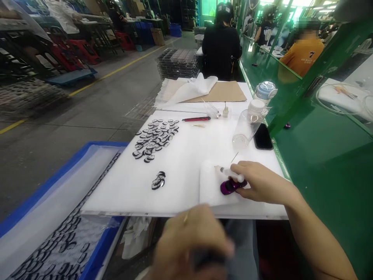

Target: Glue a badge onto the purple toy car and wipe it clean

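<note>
Right hand [258,181] pinches a purple toy car [228,187] at a white table [192,155]; the blurred left hand's [192,233] grip cannot be told. Positioning the car seems underway; the next move calls for steadiness.

Purple car [228,187] in right grip [256,182]

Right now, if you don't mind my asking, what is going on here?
The right hand grips a small purple toy car at a white pad, with a syringe against that hand. The left hand is blurred in the foreground, so what it holds, if anything, is unclear. Black-edged pieces lie loose on the table.
</note>
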A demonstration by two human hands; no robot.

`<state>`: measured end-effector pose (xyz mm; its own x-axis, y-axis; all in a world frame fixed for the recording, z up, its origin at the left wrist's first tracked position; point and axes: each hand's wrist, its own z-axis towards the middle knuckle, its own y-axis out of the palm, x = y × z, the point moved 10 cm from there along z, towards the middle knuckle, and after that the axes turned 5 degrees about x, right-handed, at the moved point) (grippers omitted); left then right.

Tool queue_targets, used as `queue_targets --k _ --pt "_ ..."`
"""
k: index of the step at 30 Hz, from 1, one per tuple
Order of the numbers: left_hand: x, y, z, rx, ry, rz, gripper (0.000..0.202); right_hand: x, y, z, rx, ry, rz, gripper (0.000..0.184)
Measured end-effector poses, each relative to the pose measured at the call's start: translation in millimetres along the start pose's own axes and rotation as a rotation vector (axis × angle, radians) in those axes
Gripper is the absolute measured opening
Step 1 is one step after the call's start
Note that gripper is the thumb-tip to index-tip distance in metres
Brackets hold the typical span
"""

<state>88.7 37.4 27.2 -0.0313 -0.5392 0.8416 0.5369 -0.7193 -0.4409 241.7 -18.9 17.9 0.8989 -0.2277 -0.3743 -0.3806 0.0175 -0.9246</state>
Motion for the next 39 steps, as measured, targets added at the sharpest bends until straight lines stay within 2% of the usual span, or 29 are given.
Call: queue_targets --k 1,2,4,7,10,14,16,20,24,26,29,33,35,38,39 --pt "-1.5 11.7 12.7 -0.006 0.048 -0.004 0.011 0.5 -0.1 0.7 0.008 0.000 0.018 0.022" --pt "-3.8 18.8 24.4 0.037 0.094 0.052 0.013 1.4 -0.8 1.7 0.023 0.005 0.052 0.020" --pt "-9.6 36.4 41.1 0.067 0.171 0.202 0.026 2.7 -4.9 4.4 0.092 0.007 0.153 0.017" --pt "-18.3 55.3 49.6 0.047 0.223 0.298 0.034 -1.4 -7.5 9.1 0.171 -0.061 0.321 0.036" --pt "-21.2 52.4 44.4 0.081 0.223 0.322 0.033 -4.8 0.3 14.5 0.133 -0.112 0.444 0.035" --pt "-20.0 31.6 27.2 0.238 0.186 0.458 0.030 4.3 2.1 20.9 0.158 -0.047 0.544 0.022" --pt "-20.7 25.5 20.7 0.267 0.172 0.497 0.031 6.3 3.0 21.7 0.150 -0.032 0.565 0.021" --pt "-24.3 29.3 26.2 0.083 0.194 0.383 0.051 6.6 -3.9 17.8 0.198 -0.053 0.663 0.026" --pt "-28.5 33.8 42.3 -0.130 0.186 0.254 0.051 11.2 -9.4 15.4 0.306 -0.030 0.605 0.021" --pt "-30.2 34.8 48.0 -0.167 0.171 0.199 0.049 11.6 -6.4 15.6 0.299 -0.017 0.579 0.022" --pt "-35.0 32.3 52.5 -0.095 0.113 0.120 0.050 4.7 -6.8 11.3 0.275 -0.062 0.769 0.024" --pt "-40.7 30.0 51.8 0.069 0.031 0.067 0.050 -8.2 -28.6 -2.4 0.440 -0.179 1.175 0.015" --pt "-41.8 28.6 51.3 0.151 0.009 0.058 0.047 -13.6 -31.6 -3.7 0.494 -0.212 1.388 0.014" --pt "-40.5 27.1 51.3 0.243 0.022 0.037 0.041 -24.8 -17.5 6.5 0.385 -0.215 1.667 0.057" --pt "-39.3 26.7 51.1 0.266 0.039 0.031 0.039 -26.8 -11.4 10.3 0.341 -0.202 1.735 0.066"
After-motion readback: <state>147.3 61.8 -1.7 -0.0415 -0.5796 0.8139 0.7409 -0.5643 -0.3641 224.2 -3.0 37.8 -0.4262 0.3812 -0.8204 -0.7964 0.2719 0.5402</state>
